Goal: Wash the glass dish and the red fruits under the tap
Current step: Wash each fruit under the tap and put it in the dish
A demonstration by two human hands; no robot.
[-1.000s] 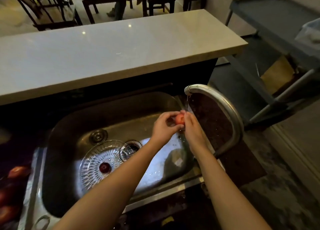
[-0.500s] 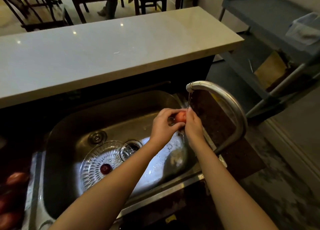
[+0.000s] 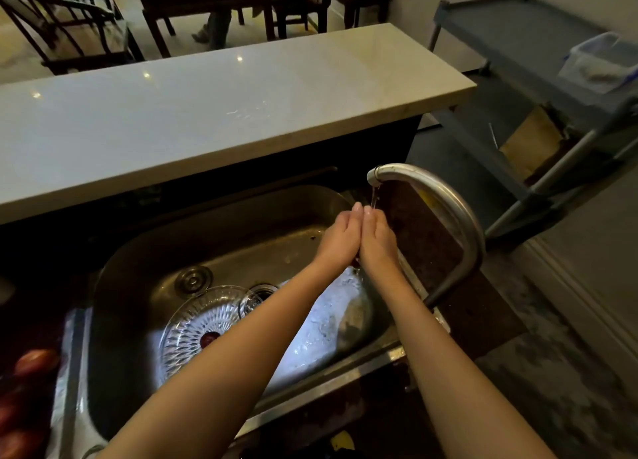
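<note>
My left hand (image 3: 340, 241) and my right hand (image 3: 378, 241) are pressed palm to palm under the tap (image 3: 428, 185), and a thin stream of water falls onto the fingertips. The red fruit between them is almost hidden; only a dark red sliver (image 3: 355, 260) shows at the heels of the hands. The cut-glass dish (image 3: 186, 324) lies in the left part of the sink (image 3: 214, 223), partly under my left forearm. One dark red fruit (image 3: 209, 338) rests in the dish.
More red fruits (image 3: 34, 362) lie in shadow left of the sink. A small glass piece (image 3: 250, 303) stands by the drain (image 3: 264, 289). A pale counter (image 3: 207, 113) runs behind the sink, and a grey trolley (image 3: 518, 44) is at the right.
My hands have closed flat around the orange-red fruit, which was visible at the fingertips before. The view has tilted slightly; the dish and its fruit have not moved.
</note>
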